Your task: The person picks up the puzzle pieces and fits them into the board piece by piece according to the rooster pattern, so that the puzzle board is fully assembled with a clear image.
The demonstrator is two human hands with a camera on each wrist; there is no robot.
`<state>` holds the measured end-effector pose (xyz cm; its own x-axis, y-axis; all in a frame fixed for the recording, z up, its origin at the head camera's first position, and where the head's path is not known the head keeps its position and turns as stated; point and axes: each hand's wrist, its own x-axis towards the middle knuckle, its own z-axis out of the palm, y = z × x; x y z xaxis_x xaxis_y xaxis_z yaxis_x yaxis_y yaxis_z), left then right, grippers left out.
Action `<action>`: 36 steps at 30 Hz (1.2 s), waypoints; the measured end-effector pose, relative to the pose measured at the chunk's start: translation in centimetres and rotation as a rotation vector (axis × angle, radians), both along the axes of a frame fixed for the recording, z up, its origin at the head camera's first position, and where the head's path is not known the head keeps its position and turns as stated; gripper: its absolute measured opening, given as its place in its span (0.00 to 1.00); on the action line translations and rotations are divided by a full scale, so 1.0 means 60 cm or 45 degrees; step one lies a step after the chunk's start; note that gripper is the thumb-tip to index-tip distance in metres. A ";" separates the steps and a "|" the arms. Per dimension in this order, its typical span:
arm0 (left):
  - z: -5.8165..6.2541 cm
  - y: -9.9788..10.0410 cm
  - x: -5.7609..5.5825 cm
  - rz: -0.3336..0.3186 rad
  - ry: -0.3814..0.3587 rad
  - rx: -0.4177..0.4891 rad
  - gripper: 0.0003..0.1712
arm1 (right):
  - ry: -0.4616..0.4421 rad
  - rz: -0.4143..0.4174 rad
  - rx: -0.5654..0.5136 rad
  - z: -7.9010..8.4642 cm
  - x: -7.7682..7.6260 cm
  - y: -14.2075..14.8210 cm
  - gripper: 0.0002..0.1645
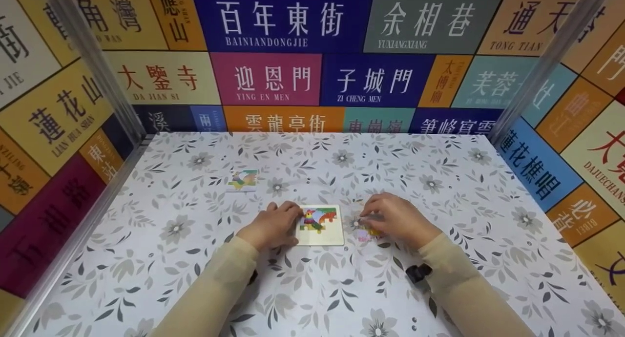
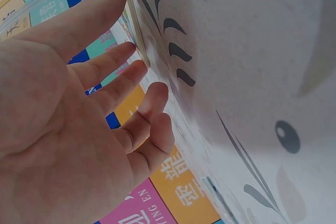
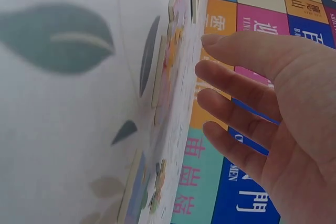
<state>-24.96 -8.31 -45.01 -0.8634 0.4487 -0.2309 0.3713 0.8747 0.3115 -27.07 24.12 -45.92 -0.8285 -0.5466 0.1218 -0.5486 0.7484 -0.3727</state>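
A pale puzzle board (image 1: 320, 238) lies flat on the table, with joined pieces (image 1: 317, 219) of a colourful bird picture across its upper part and bare board below. My left hand (image 1: 273, 225) holds the board's left side, thumb at the near corner and fingertips along the edge. To the right of the board, my right hand (image 1: 398, 221) hovers low over loose jigsaw pieces (image 1: 364, 237), partly hiding them. In the right wrist view its thumb and fingers are apart and loosely bent, with nothing between them; several pieces (image 3: 164, 74) lie beside the fingertips.
A small group of picture pieces (image 1: 242, 179) lies farther back on the left. The table (image 1: 312, 293) has a white cloth with grey flowers and leaves. Panels with large lettering (image 1: 281, 19) enclose the back and sides, and clear posts (image 1: 100, 68) stand at the back corners.
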 end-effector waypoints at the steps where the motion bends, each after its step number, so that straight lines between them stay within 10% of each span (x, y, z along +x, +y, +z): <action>1: -0.001 -0.001 0.000 -0.005 0.005 0.005 0.37 | 0.008 0.003 -0.002 0.000 0.000 0.003 0.06; 36: 0.001 -0.001 0.002 -0.006 0.019 -0.003 0.37 | -0.053 -0.160 0.076 -0.006 -0.011 0.103 0.10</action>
<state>-24.85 -8.40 -44.95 -0.8646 0.4520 -0.2194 0.3797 0.8738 0.3038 -27.71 30.33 -46.30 -0.8945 -0.4436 0.0561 -0.4342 0.8318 -0.3459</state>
